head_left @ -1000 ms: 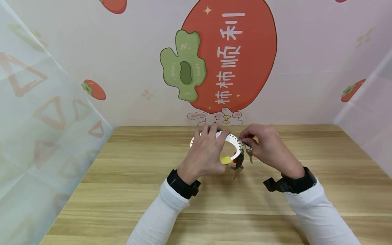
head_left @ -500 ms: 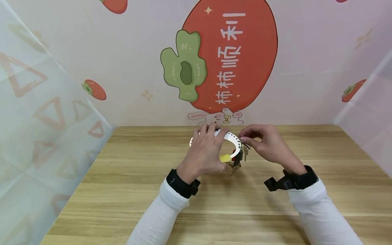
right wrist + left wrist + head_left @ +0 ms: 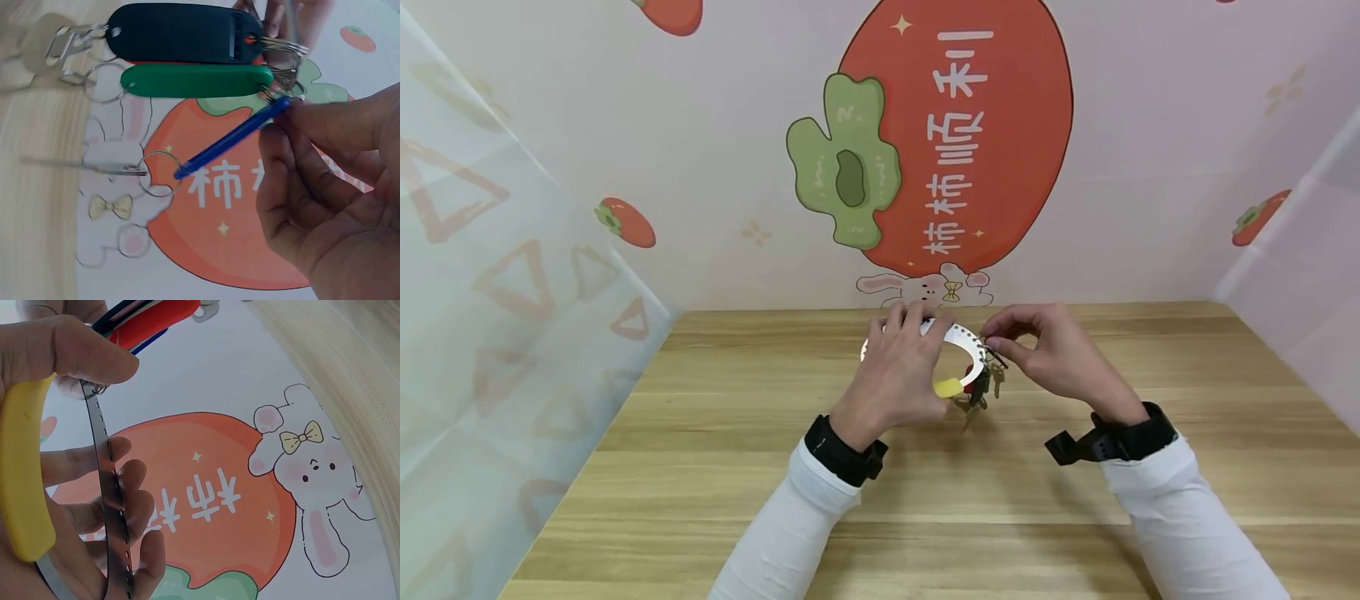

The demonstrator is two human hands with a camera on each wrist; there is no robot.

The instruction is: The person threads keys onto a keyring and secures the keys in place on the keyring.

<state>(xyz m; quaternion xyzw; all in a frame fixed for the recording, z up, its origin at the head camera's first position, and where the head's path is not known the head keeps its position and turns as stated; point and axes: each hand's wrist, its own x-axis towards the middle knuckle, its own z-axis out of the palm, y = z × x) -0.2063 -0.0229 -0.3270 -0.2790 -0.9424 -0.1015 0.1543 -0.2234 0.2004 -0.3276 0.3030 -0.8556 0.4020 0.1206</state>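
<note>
My left hand (image 3: 898, 375) grips a flat metal ring (image 3: 973, 350) with small holes along its band and a yellow grip (image 3: 25, 475). Its fingers wrap the band in the left wrist view. At the ring's right side my right hand (image 3: 1052, 354) pinches the end of a blue key tag (image 3: 231, 139) between thumb and fingertips. A key (image 3: 94, 167) dangles from that tag on a thin split ring (image 3: 141, 178). Beside it hang a green key tag (image 3: 197, 81), a black key tag (image 3: 187, 34) and a red key tag (image 3: 156, 326), with more keys (image 3: 47, 47).
Underneath is a wooden tabletop (image 3: 715, 467). A printed backdrop (image 3: 730, 150) with a large orange-red persimmon and a rabbit stands behind it, and pale sheets (image 3: 490, 350) flank both sides. Each wrist wears a black band (image 3: 842, 450).
My right hand has shifted slightly left toward the ring's edge. The key under it and the hanging bunch have swung left. My left hand keeps its grip almost in place.
</note>
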